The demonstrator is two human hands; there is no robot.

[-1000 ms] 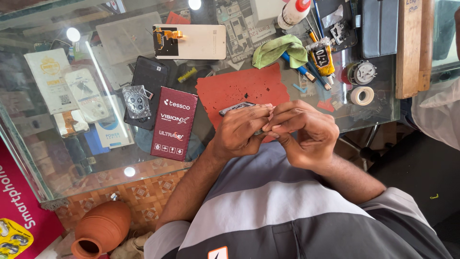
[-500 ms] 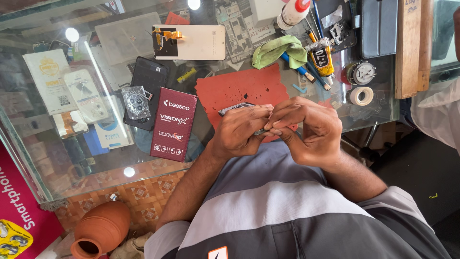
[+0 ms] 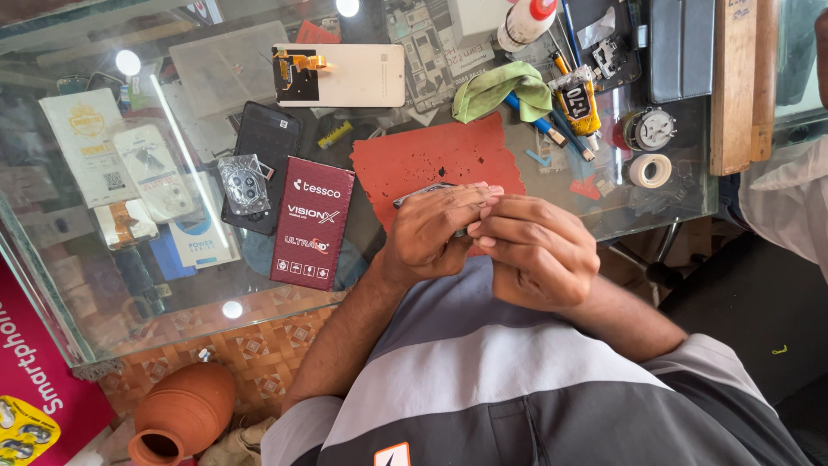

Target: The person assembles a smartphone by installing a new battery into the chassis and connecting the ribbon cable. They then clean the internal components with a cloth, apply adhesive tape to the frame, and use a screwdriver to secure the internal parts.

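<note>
A phone repair shop is showing here: a glass display counter (image 3: 103, 285) is carrying an opened white phone (image 3: 341, 75), a red work mat (image 3: 414, 160), a glue bottle (image 3: 526, 22) and tape rolls (image 3: 649, 170), with packaged accessories lying beneath the glass.

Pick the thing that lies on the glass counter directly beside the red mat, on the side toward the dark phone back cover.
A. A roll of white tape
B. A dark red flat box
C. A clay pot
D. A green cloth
B: the dark red flat box lies on the glass counter between the red mat and the dark phone back cover.
</note>
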